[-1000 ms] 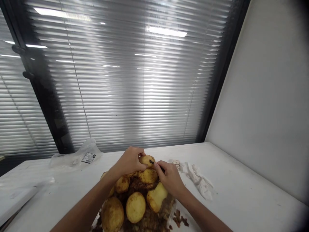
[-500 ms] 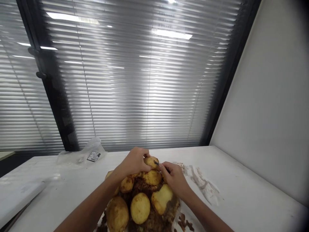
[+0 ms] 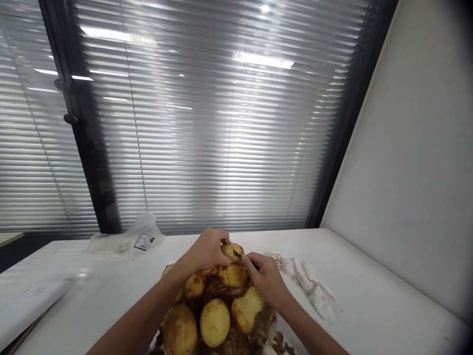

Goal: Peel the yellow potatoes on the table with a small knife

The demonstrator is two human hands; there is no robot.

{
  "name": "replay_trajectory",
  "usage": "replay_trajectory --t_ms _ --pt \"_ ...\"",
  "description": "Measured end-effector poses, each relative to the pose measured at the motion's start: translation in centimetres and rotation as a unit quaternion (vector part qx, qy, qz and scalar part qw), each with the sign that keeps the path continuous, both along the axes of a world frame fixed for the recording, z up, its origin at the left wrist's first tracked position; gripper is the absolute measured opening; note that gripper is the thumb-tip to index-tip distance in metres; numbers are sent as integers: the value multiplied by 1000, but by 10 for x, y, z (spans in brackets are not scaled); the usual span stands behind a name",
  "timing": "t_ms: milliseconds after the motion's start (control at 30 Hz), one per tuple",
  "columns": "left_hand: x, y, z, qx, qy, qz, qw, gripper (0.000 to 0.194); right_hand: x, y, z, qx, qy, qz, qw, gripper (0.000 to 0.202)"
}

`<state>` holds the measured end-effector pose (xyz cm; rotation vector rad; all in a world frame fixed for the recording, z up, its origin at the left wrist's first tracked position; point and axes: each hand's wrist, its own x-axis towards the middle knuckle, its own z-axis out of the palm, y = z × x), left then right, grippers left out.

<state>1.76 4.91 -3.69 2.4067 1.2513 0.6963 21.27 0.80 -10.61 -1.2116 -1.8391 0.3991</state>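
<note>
White table (image 3: 362, 291), blinds (image 3: 185, 148), hands (image 3: 209, 252) holding potato (image 3: 229, 249) and dark tool (image 3: 237, 255)

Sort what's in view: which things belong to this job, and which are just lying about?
For the job, apparently:
oval yellow potato in the left hand;
slim dark tool in the right hand;
mottled yellow potatoes below.

Just lying about:
clear plastic bag with printed label;
crumpled white paper or cloth;
flat white object.
</note>
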Motion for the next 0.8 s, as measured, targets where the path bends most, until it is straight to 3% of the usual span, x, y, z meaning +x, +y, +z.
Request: replay_trajectory --t_ms 800 --pt "-4 3 0 -17 11 22 1000 26 6 4 -9 47 -93 -134 985 44"
